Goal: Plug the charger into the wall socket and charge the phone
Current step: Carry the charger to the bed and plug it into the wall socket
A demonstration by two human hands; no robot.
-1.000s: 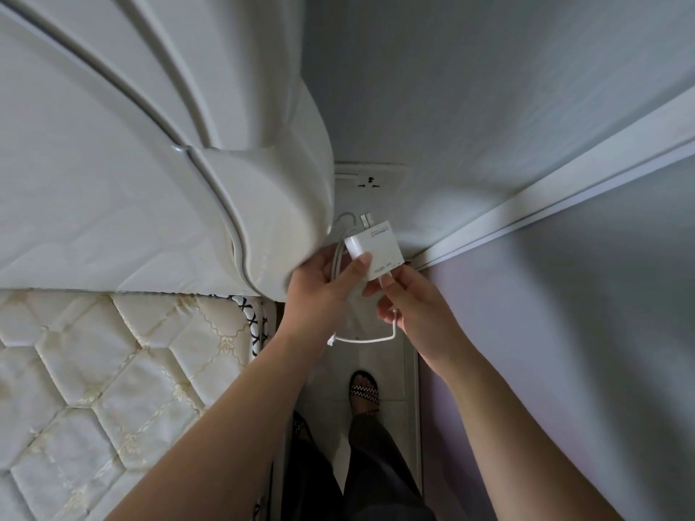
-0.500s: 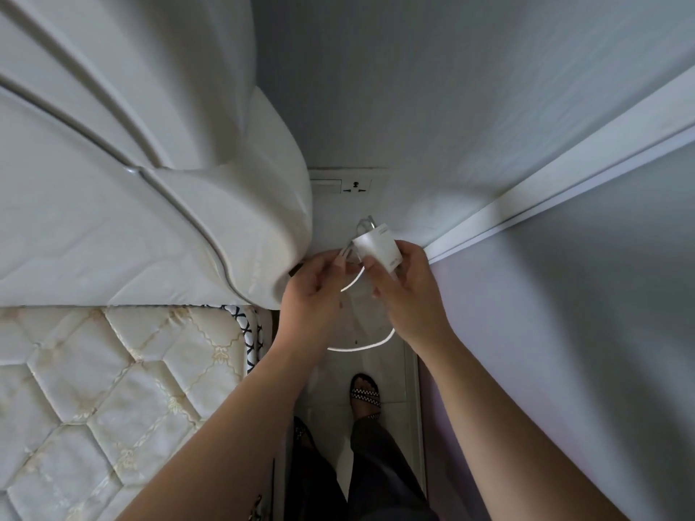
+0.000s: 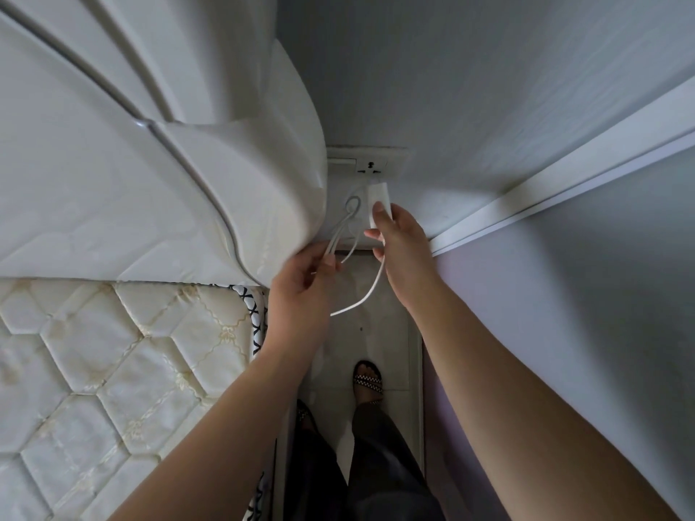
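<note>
A white wall socket (image 3: 370,163) sits low on the grey wall, just right of the headboard. My right hand (image 3: 398,238) grips the white charger block (image 3: 378,199), which is raised with its top end right below the socket holes. The prongs are hidden, so contact cannot be judged. The white cable (image 3: 361,295) loops down from the charger. My left hand (image 3: 301,283) pinches a coiled part of that cable, below and left of the charger. No phone is in view.
A white padded headboard (image 3: 188,163) bulges close to the socket's left side. A quilted mattress (image 3: 113,370) lies at lower left. A white wall trim (image 3: 545,197) runs diagonally at right. My feet in sandals (image 3: 367,379) stand on the narrow tiled floor.
My right hand has carried the charger up from between both hands to just under the socket. My left hand let go of the block and now holds only the cable, lower down.
</note>
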